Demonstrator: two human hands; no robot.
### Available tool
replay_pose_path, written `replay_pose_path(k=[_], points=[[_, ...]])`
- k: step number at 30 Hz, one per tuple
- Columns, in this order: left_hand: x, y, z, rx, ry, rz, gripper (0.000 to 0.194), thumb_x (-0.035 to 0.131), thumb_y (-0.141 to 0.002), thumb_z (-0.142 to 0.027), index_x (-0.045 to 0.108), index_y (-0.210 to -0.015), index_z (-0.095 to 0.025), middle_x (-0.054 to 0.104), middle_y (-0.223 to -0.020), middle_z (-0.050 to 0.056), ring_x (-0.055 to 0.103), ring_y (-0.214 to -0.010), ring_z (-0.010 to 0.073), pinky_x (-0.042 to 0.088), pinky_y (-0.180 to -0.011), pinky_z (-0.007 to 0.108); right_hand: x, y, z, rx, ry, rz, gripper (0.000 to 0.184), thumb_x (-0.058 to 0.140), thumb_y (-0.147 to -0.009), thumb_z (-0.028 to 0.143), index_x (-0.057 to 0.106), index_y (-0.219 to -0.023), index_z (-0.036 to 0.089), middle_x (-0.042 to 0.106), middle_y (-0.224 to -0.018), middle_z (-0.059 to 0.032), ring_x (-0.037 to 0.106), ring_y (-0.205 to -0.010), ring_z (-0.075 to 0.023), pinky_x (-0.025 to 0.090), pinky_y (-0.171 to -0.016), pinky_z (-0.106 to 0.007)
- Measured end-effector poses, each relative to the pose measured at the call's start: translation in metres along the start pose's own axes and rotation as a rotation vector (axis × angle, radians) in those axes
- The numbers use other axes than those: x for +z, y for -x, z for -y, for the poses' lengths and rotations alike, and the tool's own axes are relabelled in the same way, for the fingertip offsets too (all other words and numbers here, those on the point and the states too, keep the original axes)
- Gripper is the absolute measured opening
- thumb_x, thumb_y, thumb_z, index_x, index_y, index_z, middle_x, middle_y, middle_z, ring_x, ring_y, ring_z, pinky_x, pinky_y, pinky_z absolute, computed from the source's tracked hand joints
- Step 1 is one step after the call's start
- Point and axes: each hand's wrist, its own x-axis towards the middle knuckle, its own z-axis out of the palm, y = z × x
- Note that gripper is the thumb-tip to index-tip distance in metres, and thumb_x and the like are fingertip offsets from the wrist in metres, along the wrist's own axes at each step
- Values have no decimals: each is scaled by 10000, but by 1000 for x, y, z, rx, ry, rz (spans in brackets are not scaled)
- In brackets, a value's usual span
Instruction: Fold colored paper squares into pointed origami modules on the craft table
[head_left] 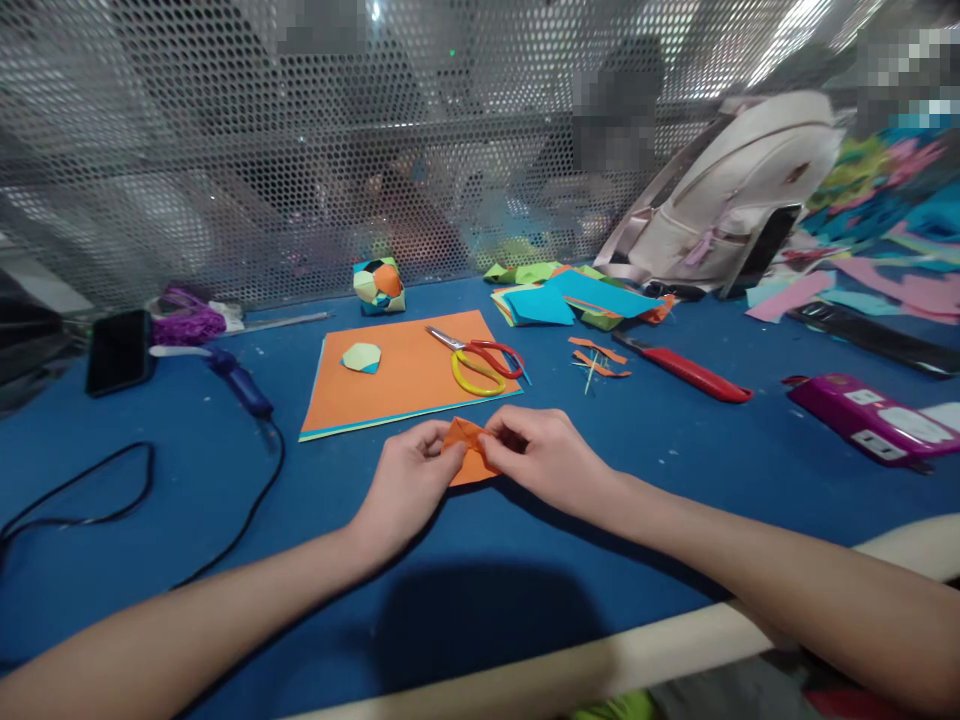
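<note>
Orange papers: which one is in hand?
The small folded piece, pinched by left hand and right hand. The large sheet lies flat under the scissors; the narrow strips lie on the table.

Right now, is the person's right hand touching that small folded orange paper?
Touching. The head view shows the right hand pinching the right side of the folded orange paper, with no gap between them.
</note>
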Motion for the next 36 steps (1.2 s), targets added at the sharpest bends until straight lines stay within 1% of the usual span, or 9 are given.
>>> replay_pose_path(k=[5, 10, 16, 18, 21, 25, 28, 32, 36], points=[[1, 0, -3, -54, 61, 7, 122, 601, -712, -206, 641, -797, -130, 616, -689, -27, 504, -606, 82, 377, -546, 174, 3, 2, -1, -57, 23, -9, 172, 527, -786, 99, 546, -626, 162, 601, -575, 20, 506, -511, -72, 361, -516, -185], [1, 1, 0, -19, 16, -17, 71, 588, -677, -157, 617, -738, -135, 610, -679, -32, 520, -624, 86, 399, -560, 172, 6, 4, -1, -118, 46, -14, 176, 523, -788, 96, 547, -625, 159, 584, -569, 20, 487, -506, -71, 355, -520, -188], [1, 1, 2, 13, -62, -41, 53, 574, -666, -147, 603, -709, -139, 610, -681, -30, 530, -637, 92, 411, -578, 181, 10, 6, -2, -112, 67, -11, 184, 531, -789, 111, 539, -612, 162, 578, -565, 17, 471, -502, -73, 335, -508, -196], [2, 1, 2, 20, -48, -34, 71, 577, -666, -160, 609, -726, -142, 619, -691, -26, 545, -645, 98, 418, -585, 187, 10, 6, -3, -108, 63, -9, 187, 532, -790, 113, 536, -611, 164, 574, -563, 21, 467, -499, -71, 332, -505, -193], [3, 1, 0, 17, 18, -9, 172, 598, -668, -204, 629, -827, -144, 657, -768, -1, 591, -704, 126, 450, -628, 213, 9, 5, -5, -109, 50, -10, 187, 528, -796, 116, 534, -615, 163, 573, -566, 21, 467, -498, -69, 334, -504, -189], [2, 2, -4, 30, 32, -24, 273, 606, -723, -324, 656, -920, -142, 687, -858, 40, 616, -792, 166, 474, -705, 256, 9, 3, -7, -121, 73, -1, 206, 515, -810, 124, 521, -608, 163, 564, -558, 18, 467, -501, -73, 339, -516, -193], [1, 3, -4, 67, 2, -8, 281, 578, -771, -383, 681, -896, -153, 698, -863, 41, 614, -818, 174, 475, -740, 261, 9, 3, -8, -139, 97, -14, 221, 510, -812, 129, 506, -594, 166, 547, -547, 21, 457, -497, -73, 334, -516, -196], [0, 2, -2, 90, -37, 9, 260, 537, -811, -366, 696, -836, -162, 702, -833, 30, 610, -813, 172, 473, -738, 251, 10, 4, -8, -172, 94, -31, 207, 512, -802, 115, 506, -602, 167, 545, -555, 23, 461, -507, -73, 339, -522, -192], [0, 2, -2, 91, -40, 1, 267, 519, -824, -357, 703, -858, -167, 699, -828, 20, 605, -808, 164, 469, -733, 237, 10, 4, -8, -191, 93, -32, 196, 510, -803, 107, 515, -615, 165, 553, -565, 21, 466, -511, -73, 345, -525, -190]])
